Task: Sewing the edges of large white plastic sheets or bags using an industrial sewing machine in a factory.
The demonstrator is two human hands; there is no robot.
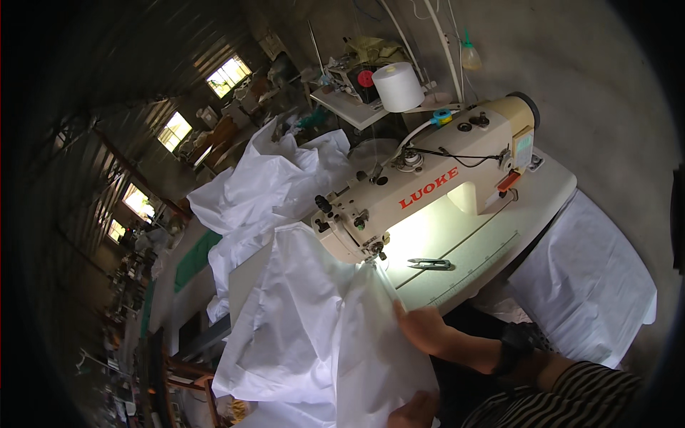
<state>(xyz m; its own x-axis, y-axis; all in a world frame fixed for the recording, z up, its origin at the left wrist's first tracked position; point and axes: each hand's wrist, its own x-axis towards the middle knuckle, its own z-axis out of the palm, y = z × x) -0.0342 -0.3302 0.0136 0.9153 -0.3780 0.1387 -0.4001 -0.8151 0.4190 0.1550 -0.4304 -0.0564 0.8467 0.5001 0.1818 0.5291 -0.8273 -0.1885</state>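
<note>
On the sewing table, white fabric (314, 335) lies under the presser foot (376, 250). Right hand (421, 327) presses it flat, open; left hand (414, 411) pinches its near edge. Uneven feeding could pucker the seam. Thread snips (429, 264) lie beside.

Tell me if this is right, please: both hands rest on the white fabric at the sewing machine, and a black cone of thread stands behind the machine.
Not quite. In the head view the cone of thread is white, not black. The rest holds: the right hand and the left hand rest on the white fabric at the sewing machine, and the cone stands behind it.
</note>
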